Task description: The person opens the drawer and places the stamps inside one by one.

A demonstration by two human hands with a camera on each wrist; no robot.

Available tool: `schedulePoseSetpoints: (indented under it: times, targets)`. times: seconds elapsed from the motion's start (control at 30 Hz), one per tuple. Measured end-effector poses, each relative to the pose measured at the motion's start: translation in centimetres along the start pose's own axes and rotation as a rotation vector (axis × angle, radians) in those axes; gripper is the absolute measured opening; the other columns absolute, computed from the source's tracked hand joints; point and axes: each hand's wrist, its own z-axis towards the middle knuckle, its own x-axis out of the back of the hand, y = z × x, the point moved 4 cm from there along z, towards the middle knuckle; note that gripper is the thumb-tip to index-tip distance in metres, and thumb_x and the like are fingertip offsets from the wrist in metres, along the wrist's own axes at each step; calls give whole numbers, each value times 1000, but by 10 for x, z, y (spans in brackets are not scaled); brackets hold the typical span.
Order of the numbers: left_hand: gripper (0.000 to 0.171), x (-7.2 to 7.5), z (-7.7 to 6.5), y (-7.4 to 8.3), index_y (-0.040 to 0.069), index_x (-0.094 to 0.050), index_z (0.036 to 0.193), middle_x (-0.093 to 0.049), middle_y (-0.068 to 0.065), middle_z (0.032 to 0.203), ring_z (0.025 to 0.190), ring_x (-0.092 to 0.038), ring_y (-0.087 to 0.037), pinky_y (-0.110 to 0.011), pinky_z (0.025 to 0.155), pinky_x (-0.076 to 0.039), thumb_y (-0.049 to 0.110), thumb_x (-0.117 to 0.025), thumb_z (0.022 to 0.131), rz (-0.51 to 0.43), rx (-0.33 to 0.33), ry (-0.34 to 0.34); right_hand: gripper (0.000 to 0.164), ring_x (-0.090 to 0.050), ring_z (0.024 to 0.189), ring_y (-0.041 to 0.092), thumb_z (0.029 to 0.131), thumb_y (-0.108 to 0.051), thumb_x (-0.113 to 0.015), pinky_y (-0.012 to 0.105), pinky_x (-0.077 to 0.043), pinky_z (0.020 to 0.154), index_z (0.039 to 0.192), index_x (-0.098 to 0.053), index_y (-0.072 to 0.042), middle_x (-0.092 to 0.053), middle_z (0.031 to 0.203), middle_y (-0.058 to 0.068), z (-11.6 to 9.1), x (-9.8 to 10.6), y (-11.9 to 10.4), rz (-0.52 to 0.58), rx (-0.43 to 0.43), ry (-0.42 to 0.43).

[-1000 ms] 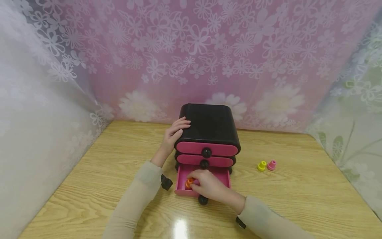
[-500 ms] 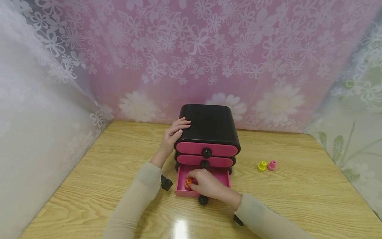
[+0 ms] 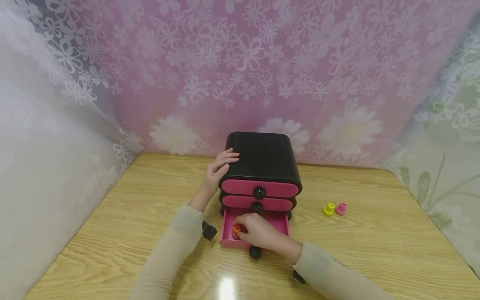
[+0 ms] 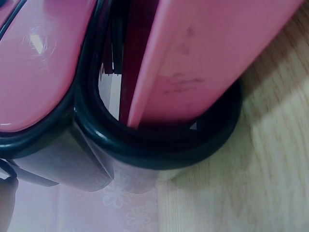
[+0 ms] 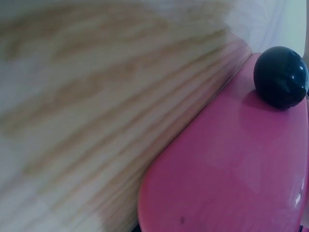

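Note:
A small black cabinet [image 3: 262, 156] with pink drawer fronts stands on the table. My left hand [image 3: 220, 166] rests against its upper left side, fingers lying over the top edge; one fingertip [image 4: 6, 200] shows at the edge of the left wrist view. The bottom drawer [image 3: 279, 229] is pulled out, its black knob [image 3: 255, 251] in front. Inside that drawer, at the left, my right hand [image 3: 258, 230] pinches a small orange stepped cone [image 3: 236, 232]. The right wrist view shows the pulled-out drawer's front [image 5: 227, 164] and knob, but not the hand.
To the right of the cabinet, a yellow stepped cone [image 3: 328, 209] and a pink one [image 3: 341, 208] stand side by side on the wooden table [image 3: 375, 250]. The upper two drawers are closed. Flowered curtains [image 3: 240, 62] hang behind and at both sides.
My right hand and the orange cone have shifted slightly left and lower within the drawer. The left hand and the cabinet have stayed in place.

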Motion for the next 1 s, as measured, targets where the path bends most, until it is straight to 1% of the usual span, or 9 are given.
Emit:
schedulePoseSetpoints:
  times: [0.07, 0.17, 0.3, 0.4, 0.47, 0.63, 0.77, 0.9, 1.0]
  targets:
    - [31, 0, -1, -1, -17, -55, 101, -49, -33, 112, 122, -29, -40, -47, 103, -18, 6, -40, 88, 3, 4, 2, 19, -51, 70, 8, 73, -5, -65, 22, -45, 65, 92, -66, -3, -61, 80, -1, 0, 0, 0, -3, 6, 3]
    - [33, 1, -2, -2, -9, -59, 103, -53, -22, 115, 123, -31, -34, -45, 103, -19, 15, -42, 90, 9, 4, 11, 18, -50, 69, 8, 73, -5, -65, 21, -45, 64, 91, -65, -3, -61, 79, -1, 0, -1, 0, -1, 8, 3]
    - [32, 1, -2, -4, 1, -63, 106, -56, -11, 117, 123, -33, -28, -42, 103, -21, 20, -43, 91, 14, -3, 17, 19, -50, 69, 8, 73, -5, -66, 21, -45, 64, 92, -65, -3, -60, 79, -1, -1, 0, 0, 6, 4, -2]
    - [34, 1, -3, -4, -3, -62, 106, -55, -15, 116, 123, -32, -31, -44, 103, -20, 22, -43, 91, 13, -2, 14, 19, -51, 70, 9, 73, -5, -66, 22, -46, 65, 92, -66, -3, -61, 80, 0, -3, 3, -1, 11, 9, 2]
    - [37, 1, -3, -4, -9, -59, 103, -53, -22, 115, 123, -31, -34, -45, 103, -19, 21, -43, 91, 5, 2, 15, 20, -52, 71, 8, 73, -5, -66, 22, -47, 67, 92, -66, -4, -62, 81, -1, -5, 5, -1, 18, 6, 3]
    - [27, 0, -1, -1, -18, -54, 101, -47, -35, 112, 122, -28, -41, -45, 103, -18, -1, -39, 86, -1, 1, 4, 21, -55, 76, 10, 74, -8, -65, 23, -48, 70, 95, -66, -6, -63, 85, -1, -12, 10, 1, 38, -16, 3]
    - [27, -3, 2, 10, -23, -51, 98, -45, -39, 110, 120, -27, -47, -46, 103, -18, -17, -34, 79, 10, 9, 3, 21, -58, 78, 15, 75, -9, -65, 26, -49, 69, 95, -66, -4, -64, 87, 3, -19, 18, 0, 41, -8, 23]
    - [25, -6, 6, 24, -26, -49, 95, -42, -43, 106, 116, -25, -53, -48, 102, -19, -19, -33, 77, 28, 12, 4, 22, -59, 83, 18, 76, -9, -65, 29, -48, 72, 96, -66, -2, -65, 90, 6, -28, 26, -2, 51, -2, 40]
    - [24, -8, 8, 28, -26, -48, 94, -42, -44, 105, 115, -25, -55, -48, 102, -19, -17, -33, 77, 28, 10, 4, 21, -58, 84, 16, 76, -9, -66, 29, -48, 73, 96, -66, -2, -65, 90, 5, -34, 31, -2, 41, 9, 68]
